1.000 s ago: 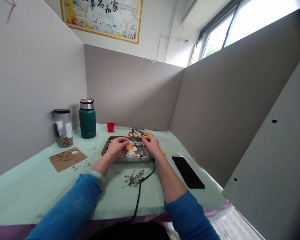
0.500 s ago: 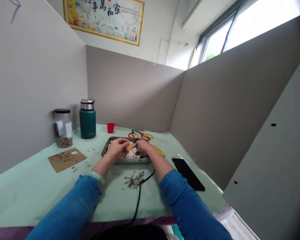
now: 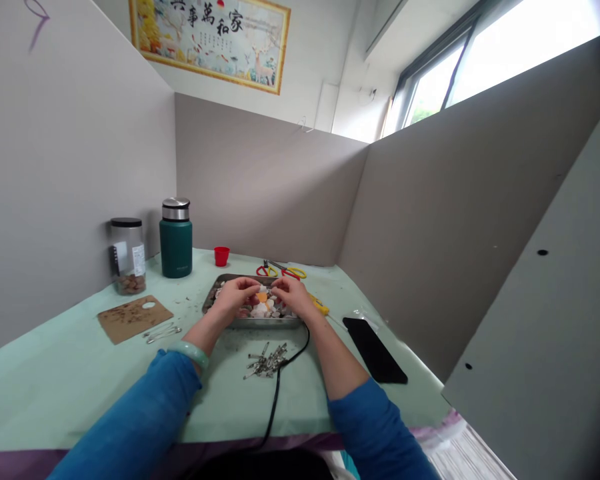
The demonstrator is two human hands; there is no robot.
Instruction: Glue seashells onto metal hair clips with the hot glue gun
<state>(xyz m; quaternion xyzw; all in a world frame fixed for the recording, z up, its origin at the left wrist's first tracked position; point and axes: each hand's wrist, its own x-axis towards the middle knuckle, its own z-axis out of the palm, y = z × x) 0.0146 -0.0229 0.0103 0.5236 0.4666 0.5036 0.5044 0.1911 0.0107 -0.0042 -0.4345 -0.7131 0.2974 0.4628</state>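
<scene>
the left hand (image 3: pixel 235 297) and right hand (image 3: pixel 293 295) are over a metal tray (image 3: pixel 265 323) of small pieces (image 3: pixel 261 311) on the bench (image 3: pixel 230 407), an orange piece (image 3: pixel 263 298) showing between them. both hands' fingers curl inward; whether they are clamped on anything, i cannot tell. metal clips (image 3: pixel 267 362) lie near the tray's front.

Shallow metal tray (image 3: pixel 267 323), flat on green cloth (image 3: pixel 105 393). Inside, jumbled white and dark pieces (image 3: pixel 261 311); orange piece (image 3: pixel 263 298) around mid-tray, details too small from here.
</scene>
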